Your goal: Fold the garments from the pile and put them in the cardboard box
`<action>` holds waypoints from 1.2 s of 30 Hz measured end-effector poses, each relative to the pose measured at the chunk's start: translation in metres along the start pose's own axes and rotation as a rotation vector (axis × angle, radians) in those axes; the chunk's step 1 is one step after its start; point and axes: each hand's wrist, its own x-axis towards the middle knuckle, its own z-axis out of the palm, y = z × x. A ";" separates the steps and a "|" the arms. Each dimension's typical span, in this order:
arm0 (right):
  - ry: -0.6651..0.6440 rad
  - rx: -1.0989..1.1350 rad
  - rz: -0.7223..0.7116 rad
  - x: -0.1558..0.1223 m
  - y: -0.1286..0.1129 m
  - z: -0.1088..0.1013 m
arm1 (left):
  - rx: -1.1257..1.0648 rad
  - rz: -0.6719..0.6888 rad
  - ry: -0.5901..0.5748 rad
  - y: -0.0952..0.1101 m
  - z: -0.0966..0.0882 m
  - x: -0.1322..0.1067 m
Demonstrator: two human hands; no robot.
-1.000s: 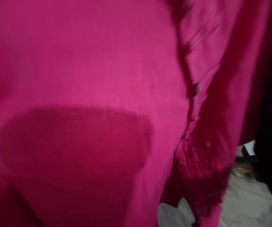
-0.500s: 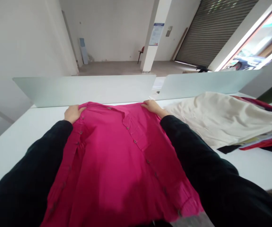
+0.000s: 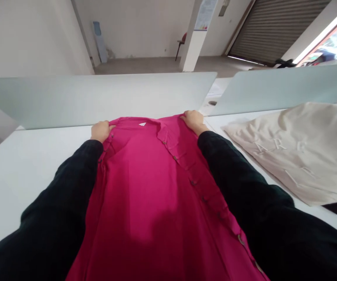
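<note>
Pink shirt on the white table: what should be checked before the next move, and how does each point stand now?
1. Left hand grips the pink shirt at one shoulder corner: ok.
2. Right hand grips the other shoulder corner: ok.
3. Shirt body spread smooth on the table, collar toward the divider panel: ok.
4. Hem end lying flat: cannot tell, it runs out of view.
5. Cream garment apart from the shirt at the collar end: ok.

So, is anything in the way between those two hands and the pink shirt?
Nothing visible. The left hand and right hand both grip the pink shirt directly at its shoulders, as it lies on the white table.
</note>
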 end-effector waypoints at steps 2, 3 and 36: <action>-0.015 -0.014 -0.001 0.002 -0.008 0.010 | 0.002 -0.010 0.005 -0.001 0.006 0.002; -0.023 -0.016 -0.002 0.001 -0.011 0.015 | -0.005 -0.016 0.009 -0.002 0.008 0.003; -0.491 0.675 -0.996 -0.286 -0.070 -0.057 | -0.292 -0.143 0.018 -0.111 -0.022 -0.455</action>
